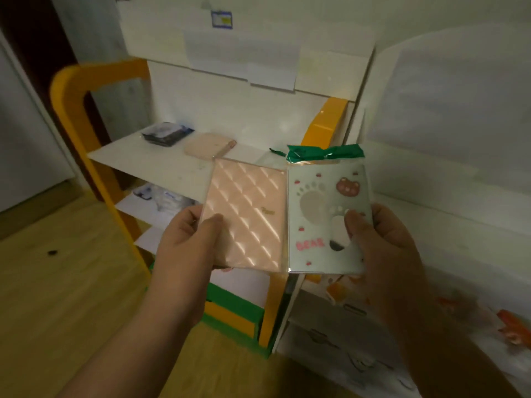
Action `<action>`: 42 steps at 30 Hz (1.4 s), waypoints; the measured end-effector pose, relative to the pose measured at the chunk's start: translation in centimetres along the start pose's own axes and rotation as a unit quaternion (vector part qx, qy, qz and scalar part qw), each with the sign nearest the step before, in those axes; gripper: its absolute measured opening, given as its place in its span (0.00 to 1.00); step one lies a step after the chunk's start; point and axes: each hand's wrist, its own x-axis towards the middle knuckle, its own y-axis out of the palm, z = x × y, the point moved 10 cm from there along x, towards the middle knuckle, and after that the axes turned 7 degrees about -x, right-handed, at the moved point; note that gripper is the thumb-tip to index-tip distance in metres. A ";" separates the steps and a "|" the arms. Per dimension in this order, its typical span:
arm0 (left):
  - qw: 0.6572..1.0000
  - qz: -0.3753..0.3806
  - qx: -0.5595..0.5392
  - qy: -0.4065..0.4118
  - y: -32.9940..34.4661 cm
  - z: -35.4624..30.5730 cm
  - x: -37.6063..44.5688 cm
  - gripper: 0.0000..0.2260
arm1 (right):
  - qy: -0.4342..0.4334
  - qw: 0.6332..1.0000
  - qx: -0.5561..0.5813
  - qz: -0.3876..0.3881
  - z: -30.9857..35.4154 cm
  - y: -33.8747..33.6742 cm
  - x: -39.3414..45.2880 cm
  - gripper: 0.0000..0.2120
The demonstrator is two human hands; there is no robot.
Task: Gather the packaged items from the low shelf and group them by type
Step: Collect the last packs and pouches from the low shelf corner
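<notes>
Low shelf (161, 160) seen ahead and below, white board in an orange frame, running left to right across the view. On its board, well apart from both hands: dark packet pile (166, 134) at the left, and pink packet (208, 146) just beside it toward the middle. Green foil packet (324, 154) lying at the right end, partly hidden behind the held items. Held up in front of the shelf, side by side with edges touching and long axes pointing away from the person: pink quilted packet (244, 214) and bear-print packet (327, 219). Left hand (186, 239) curled round the lower left corner of the pink quilted one, thumb on top. Right hand (382, 239) gripping the bear-print one the same way. Judged nearer to the pink packet on the board: the left hand, so probably the one to set its matching item there.
</notes>
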 end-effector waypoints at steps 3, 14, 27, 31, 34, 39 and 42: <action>1.000 -0.024 -0.006 -0.003 -2.3 0.0 1.3 0.05 | 0.011 0.999 0.013 0.031 -0.4 2.9 1.0 0.08; 0.996 -0.083 0.026 0.018 -8.3 -0.9 10.8 0.06 | -0.007 0.997 -0.013 0.080 -2.8 14.4 9.0 0.07; 0.992 -0.114 0.058 0.003 -10.7 -2.5 27.1 0.05 | 0.081 0.993 0.027 0.087 -4.5 24.3 20.9 0.07; 0.994 -0.079 0.071 -0.022 -9.7 -1.7 31.0 0.06 | 0.094 0.994 0.023 0.052 -5.0 25.3 22.7 0.07; 0.995 -0.037 0.083 -0.035 -8.6 -0.9 34.4 0.07 | 0.108 0.993 0.043 0.016 -5.6 25.7 24.1 0.07; 0.992 0.024 0.097 -0.080 -7.3 0.9 40.3 0.06 | 0.111 0.990 0.057 -0.068 -5.8 26.1 26.2 0.09; 0.989 0.059 0.106 -0.082 -6.2 1.6 43.9 0.07 | 0.123 0.984 0.060 -0.118 -6.5 26.1 27.2 0.10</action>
